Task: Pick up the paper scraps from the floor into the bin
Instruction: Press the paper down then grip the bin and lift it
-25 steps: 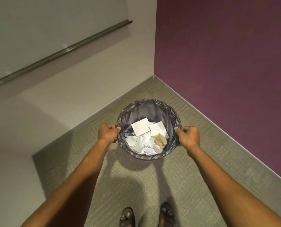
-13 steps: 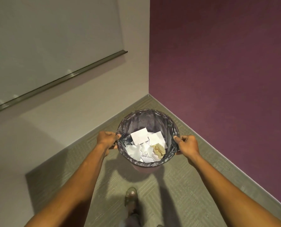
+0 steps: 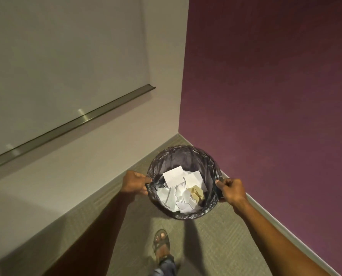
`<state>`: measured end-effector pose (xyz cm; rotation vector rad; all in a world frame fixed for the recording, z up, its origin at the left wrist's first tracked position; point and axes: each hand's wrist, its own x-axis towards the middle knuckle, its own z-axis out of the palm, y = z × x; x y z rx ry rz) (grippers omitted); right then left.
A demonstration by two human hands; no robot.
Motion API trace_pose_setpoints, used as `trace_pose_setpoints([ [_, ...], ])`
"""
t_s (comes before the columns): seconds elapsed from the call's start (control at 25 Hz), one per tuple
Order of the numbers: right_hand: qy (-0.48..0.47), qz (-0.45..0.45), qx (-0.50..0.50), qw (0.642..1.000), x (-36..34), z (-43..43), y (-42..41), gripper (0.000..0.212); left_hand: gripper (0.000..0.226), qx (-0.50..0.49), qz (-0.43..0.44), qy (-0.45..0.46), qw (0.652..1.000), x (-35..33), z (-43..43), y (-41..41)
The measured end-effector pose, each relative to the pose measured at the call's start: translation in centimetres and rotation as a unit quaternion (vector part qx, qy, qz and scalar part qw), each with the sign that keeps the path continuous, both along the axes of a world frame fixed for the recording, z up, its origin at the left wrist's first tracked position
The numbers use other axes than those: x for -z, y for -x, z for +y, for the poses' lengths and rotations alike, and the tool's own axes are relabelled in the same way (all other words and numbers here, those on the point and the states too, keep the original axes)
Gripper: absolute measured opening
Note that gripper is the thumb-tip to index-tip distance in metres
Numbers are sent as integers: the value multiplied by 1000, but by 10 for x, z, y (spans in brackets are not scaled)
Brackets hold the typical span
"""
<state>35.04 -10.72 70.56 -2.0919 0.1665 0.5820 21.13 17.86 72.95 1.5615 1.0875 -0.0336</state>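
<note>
A round bin (image 3: pixel 186 151) lined with a dark plastic bag is held off the floor in front of me, close to the room's corner. Inside it lie several white paper scraps (image 3: pixel 173 176) and one crumpled tan scrap (image 3: pixel 195 193). My left hand (image 3: pixel 134 184) grips the bin's left rim. My right hand (image 3: pixel 232 189) grips the right rim. No scraps show on the visible carpet.
A purple wall (image 3: pixel 275 96) stands on the right and a pale wall (image 3: pixel 66 56) with a metal ledge (image 3: pixel 82 118) on the left, meeting in a corner just beyond the bin. Grey-green carpet (image 3: pixel 206 246) lies below. My sandalled foot (image 3: pixel 161 244) is stepping forward.
The bin, held by both hands, has come closer to the corner as I walk forward. One foot has stepped ahead under the bin; the view has tilted up.
</note>
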Motion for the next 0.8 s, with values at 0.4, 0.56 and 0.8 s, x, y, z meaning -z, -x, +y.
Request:
trace_pose_setpoints([
  [0.4,21,39,-12,999,37,69,-86,12,5,60,47,-61,995,38,82,-112],
  [0.56,32,48,0,998,75,89,-126,12,13,65,62,-70,994,68,95,-159],
  [0.8,34,57,2,998,169,110,-203,20,25,81,112,-36,990,157,117,-243],
])
